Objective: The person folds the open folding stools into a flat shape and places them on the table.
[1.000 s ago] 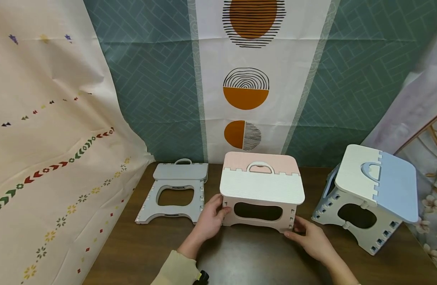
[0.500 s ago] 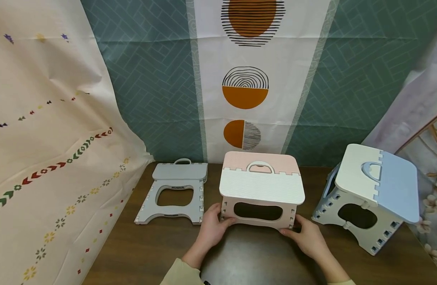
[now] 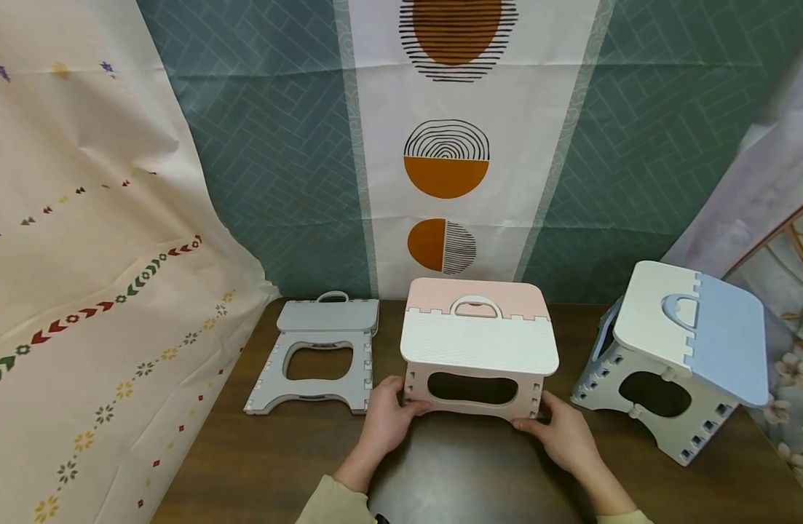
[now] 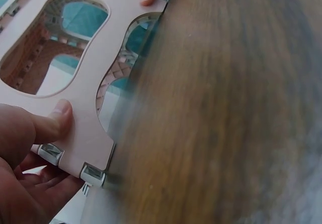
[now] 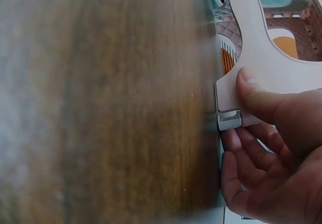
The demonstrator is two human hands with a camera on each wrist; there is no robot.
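A pink-and-white folding step stool (image 3: 478,342) stands unfolded on the table in the middle of the head view, its carry handle up top. My left hand (image 3: 386,416) grips the lower left of its front leg panel. In the left wrist view the thumb (image 4: 59,118) presses the panel's face while the fingers go behind its hinged edge. At the opposite lower corner, my right hand (image 3: 561,433) holds the leg the same way. The right wrist view has that thumb (image 5: 251,90) flat on the pale panel, with curled fingers behind partly hidden.
To the left, a grey folding stool (image 3: 319,389) lies folded flat on the dark wooden table (image 3: 460,473). A blue-and-white folding stool (image 3: 676,364) stands unfolded and angled at the right. Patterned cloth (image 3: 283,145) hangs behind and along both sides.
My left hand has slid down to the bottom of the stool's left leg, its thumb now on the lower panel. The right thumb has shifted slightly inward. The stool stays nearly in place.
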